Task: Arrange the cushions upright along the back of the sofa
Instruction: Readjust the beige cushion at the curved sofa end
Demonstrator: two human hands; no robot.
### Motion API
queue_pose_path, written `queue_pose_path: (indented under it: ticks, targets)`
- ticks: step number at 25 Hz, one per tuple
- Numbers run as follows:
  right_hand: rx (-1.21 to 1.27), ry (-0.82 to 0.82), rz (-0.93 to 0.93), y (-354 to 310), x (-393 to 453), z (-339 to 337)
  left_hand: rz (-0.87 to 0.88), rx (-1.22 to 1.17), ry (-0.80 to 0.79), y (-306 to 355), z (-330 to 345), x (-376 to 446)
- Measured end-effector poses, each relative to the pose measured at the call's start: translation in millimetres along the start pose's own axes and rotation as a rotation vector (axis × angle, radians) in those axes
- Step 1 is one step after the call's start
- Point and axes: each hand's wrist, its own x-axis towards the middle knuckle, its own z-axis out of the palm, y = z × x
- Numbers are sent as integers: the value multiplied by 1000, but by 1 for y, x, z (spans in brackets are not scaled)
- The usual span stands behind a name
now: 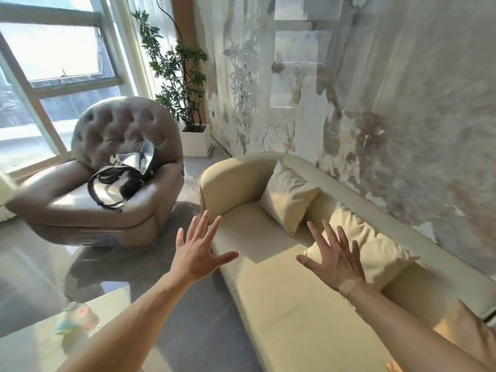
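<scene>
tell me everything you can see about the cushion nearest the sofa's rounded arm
The cushion is cream, square and plump, in a soft, slightly creased fabric. It stands upright on one edge on the sofa seat, leaning back against the backrest close to the rounded arm. Sunlight falls across its upper face. Neither hand touches it, and it seems to sit just apart from the second cushion.

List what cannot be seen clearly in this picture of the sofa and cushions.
- Head view: sofa, right end cut off by the frame edge.
- Nearer cushion, partly hidden behind the right hand.
- Small item on the low table, blurred, unidentifiable.
- Bag contents on the armchair, too unclear.
</scene>
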Motion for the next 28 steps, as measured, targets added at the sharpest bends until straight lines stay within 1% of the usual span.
queue_pose_path:
  ticks: [6,13,17,21,25,28]
  targets:
    - [-46,-14,-1,-45,88,16,7,-1,-8,-51,-4,76]
    - [-22,26,-27,-68,222,27,11,49,-37,-77,11,185]
    - [24,18,7,-62,298,26,33,69,-64,-80,12,259]
    - [-31,45,51,-47,356,15,78,53,-49,-75,18,333]
    - [-41,36,126,-31,393,10,145,54,-52,-68,31,401]
    - [-34,45,214,-16,415,14,229,50,-70,-63,45,456]
